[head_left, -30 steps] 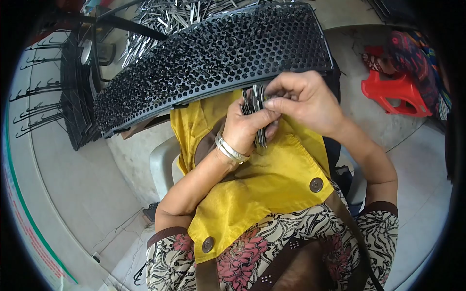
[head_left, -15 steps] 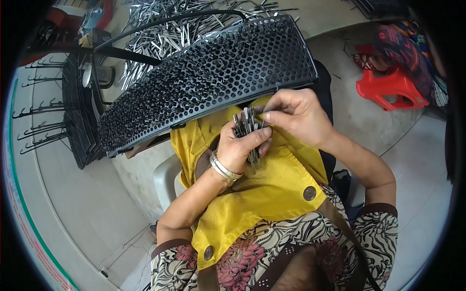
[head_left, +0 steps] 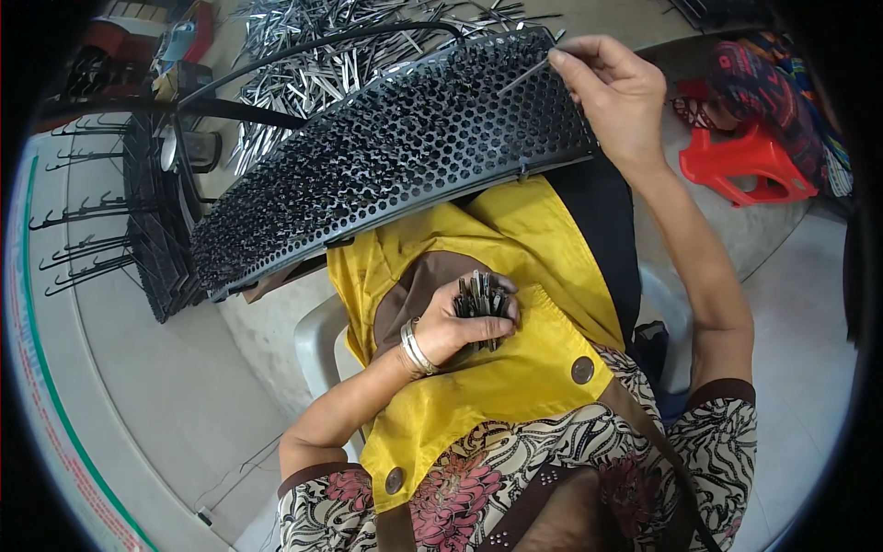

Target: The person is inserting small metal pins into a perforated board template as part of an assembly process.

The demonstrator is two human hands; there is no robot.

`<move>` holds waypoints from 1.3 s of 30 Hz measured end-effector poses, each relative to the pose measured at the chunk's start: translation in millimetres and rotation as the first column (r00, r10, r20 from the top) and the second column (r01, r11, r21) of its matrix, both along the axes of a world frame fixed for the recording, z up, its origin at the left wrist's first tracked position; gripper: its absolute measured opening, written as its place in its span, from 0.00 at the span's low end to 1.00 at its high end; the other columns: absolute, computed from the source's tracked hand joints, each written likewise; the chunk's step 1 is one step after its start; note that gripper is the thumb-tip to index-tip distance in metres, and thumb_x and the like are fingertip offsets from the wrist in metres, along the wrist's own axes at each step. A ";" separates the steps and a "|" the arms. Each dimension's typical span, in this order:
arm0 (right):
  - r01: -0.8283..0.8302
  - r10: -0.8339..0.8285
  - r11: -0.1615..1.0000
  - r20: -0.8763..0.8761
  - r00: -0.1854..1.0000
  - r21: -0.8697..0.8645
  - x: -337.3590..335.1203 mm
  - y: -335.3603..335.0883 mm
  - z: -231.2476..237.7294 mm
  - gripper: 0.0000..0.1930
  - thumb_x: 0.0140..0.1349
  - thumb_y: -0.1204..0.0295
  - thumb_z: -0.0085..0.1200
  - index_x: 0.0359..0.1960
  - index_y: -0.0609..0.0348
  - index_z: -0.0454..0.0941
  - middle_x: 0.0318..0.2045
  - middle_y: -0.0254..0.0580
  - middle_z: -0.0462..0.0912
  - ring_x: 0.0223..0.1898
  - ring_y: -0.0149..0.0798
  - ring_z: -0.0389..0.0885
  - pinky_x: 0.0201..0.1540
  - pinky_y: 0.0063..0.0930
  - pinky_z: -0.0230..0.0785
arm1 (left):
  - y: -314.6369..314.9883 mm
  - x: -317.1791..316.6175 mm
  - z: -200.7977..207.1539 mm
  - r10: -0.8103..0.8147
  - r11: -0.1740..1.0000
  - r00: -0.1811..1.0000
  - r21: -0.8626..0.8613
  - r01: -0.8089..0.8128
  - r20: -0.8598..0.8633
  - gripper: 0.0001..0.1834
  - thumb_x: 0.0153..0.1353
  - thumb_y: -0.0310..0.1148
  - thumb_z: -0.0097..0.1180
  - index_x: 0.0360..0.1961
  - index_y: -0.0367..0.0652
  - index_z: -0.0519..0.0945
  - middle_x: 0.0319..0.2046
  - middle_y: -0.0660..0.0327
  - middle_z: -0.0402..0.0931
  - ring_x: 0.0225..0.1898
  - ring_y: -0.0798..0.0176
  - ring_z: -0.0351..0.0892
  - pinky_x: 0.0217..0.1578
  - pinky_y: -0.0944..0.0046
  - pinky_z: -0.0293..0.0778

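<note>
My left hand [head_left: 446, 333] is closed round a bundle of thin metal strips [head_left: 480, 296], held upright over my yellow apron. Farther out, my right hand [head_left: 624, 99] pinches one slim metal strip [head_left: 522, 79] between thumb and fingertips. That strip slants down to the left over the right part of a black perforated rack [head_left: 555, 124]. Whether its lower tip has entered a hole is too small to tell. Many dark strip ends crowd the rack's holes at the left and middle, while bare holes show along its right side and near edge.
Loose metal strips [head_left: 336, 66] lie heaped on the table behind the rack. A black curved bar [head_left: 322, 41] arches over them. Black hooked racks [head_left: 152, 216] hang or stand at the left. A red plastic stool [head_left: 745, 166] is on the floor at right, beside a person in patterned clothing.
My right hand has moved from the bundle out to the rack's far right, carrying one strip. My left hand has dropped slightly nearer my body, still gripping the bundle.
</note>
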State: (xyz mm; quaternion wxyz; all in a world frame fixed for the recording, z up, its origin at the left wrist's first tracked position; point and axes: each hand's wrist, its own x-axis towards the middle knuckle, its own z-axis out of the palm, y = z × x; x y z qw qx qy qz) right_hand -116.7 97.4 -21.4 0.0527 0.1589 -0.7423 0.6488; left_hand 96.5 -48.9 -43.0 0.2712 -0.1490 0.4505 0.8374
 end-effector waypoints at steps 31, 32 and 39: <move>-0.542 0.620 0.785 0.373 0.691 -0.300 56.7 10.5 18.2 0.08 0.52 0.76 0.56 0.32 0.67 0.77 0.21 0.31 0.77 0.21 0.18 0.71 0.23 0.10 0.62 | 9.2 -79.2 45.5 0.432 0.900 0.901 0.030 -0.434 0.044 0.10 0.48 0.20 0.57 0.33 0.35 0.71 0.25 0.55 0.74 0.24 0.62 0.76 0.26 0.67 0.75; -0.522 0.608 0.792 0.335 0.719 -0.316 56.2 10.5 17.6 0.07 0.52 0.76 0.56 0.32 0.67 0.76 0.21 0.31 0.77 0.21 0.19 0.71 0.23 0.10 0.62 | 11.6 -82.6 46.8 0.448 0.893 0.893 0.025 -0.449 0.039 0.10 0.49 0.20 0.56 0.33 0.34 0.71 0.25 0.55 0.74 0.24 0.62 0.76 0.25 0.67 0.75; -0.361 0.472 0.880 0.486 0.736 -0.308 41.9 20.1 17.1 0.04 0.50 0.80 0.54 0.28 0.67 0.75 0.19 0.35 0.76 0.17 0.23 0.71 0.20 0.13 0.62 | 19.5 -96.4 47.3 0.459 0.888 0.885 -0.045 -0.457 0.076 0.09 0.48 0.19 0.56 0.31 0.35 0.71 0.25 0.55 0.74 0.25 0.61 0.77 0.24 0.66 0.76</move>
